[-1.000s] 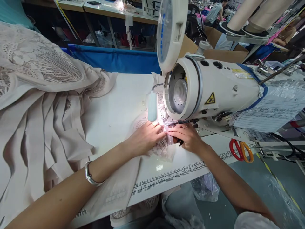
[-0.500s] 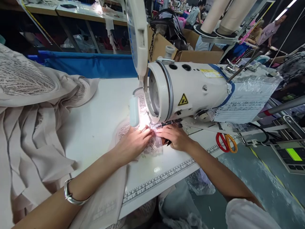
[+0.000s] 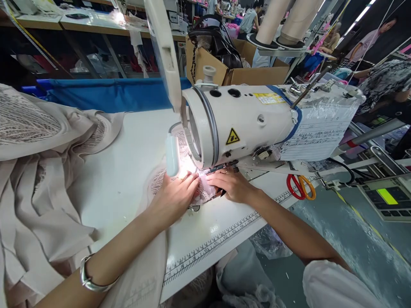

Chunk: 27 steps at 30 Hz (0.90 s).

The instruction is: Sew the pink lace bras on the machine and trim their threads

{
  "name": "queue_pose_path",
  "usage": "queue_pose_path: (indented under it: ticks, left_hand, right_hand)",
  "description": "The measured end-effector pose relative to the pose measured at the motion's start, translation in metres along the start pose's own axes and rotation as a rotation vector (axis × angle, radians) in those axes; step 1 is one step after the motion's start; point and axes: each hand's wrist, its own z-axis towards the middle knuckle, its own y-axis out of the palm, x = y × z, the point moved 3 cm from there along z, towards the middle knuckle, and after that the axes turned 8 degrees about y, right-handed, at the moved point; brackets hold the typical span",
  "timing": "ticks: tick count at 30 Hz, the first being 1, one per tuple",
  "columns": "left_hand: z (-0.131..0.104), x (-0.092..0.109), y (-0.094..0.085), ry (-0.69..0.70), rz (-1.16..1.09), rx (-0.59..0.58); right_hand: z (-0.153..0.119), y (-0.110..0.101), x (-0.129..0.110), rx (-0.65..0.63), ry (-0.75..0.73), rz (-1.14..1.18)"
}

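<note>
Pale pink lace fabric [image 3: 204, 191] lies under the bright needle area of a white sewing machine [image 3: 244, 124]. My left hand [image 3: 178, 194] rests on the lace with its fingers stretched out flat, left of the needle. On the right, my right hand [image 3: 233, 184] has its fingers curved by the lace's edge, fingertips near the presser area. A small dark object shows under its palm, mostly hidden; I cannot make out its kind. The needle itself is hidden by glare and fingers. A long sheer strip of the fabric [image 3: 141, 261] trails beneath my left forearm.
Beige garment pieces [image 3: 41, 205] are heaped at the left. Scissors with red and orange handles [image 3: 301, 187] hang at the table's right edge. A printed ruler [image 3: 221, 239] runs along the front. Behind the machine stand a blue cloth bin [image 3: 109, 95] and a cardboard box [image 3: 257, 76].
The view has shifted slightly, so the machine appears further left. The lace between my hands has moved, with less of it showing towards me. Both hands stay by the needle.
</note>
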Motion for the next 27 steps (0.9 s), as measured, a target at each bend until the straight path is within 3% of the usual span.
queue_pose_path:
  ticks: [6,12,27]
  left_hand:
    - [0.004,0.002,-0.001,-0.02,0.054,0.022]
    - [0.001,0.01,0.009,0.226,-0.038,0.053]
    - [0.003,-0.001,0.007,0.062,-0.102,0.05]
  right_hand:
    - [-0.001,0.0,0.0,0.019,-0.012,-0.017]
    - [-0.003,0.003,0.002,-0.038,0.017,0.004]
    - [-0.001,-0.004,0.0,0.02,-0.006,-0.004]
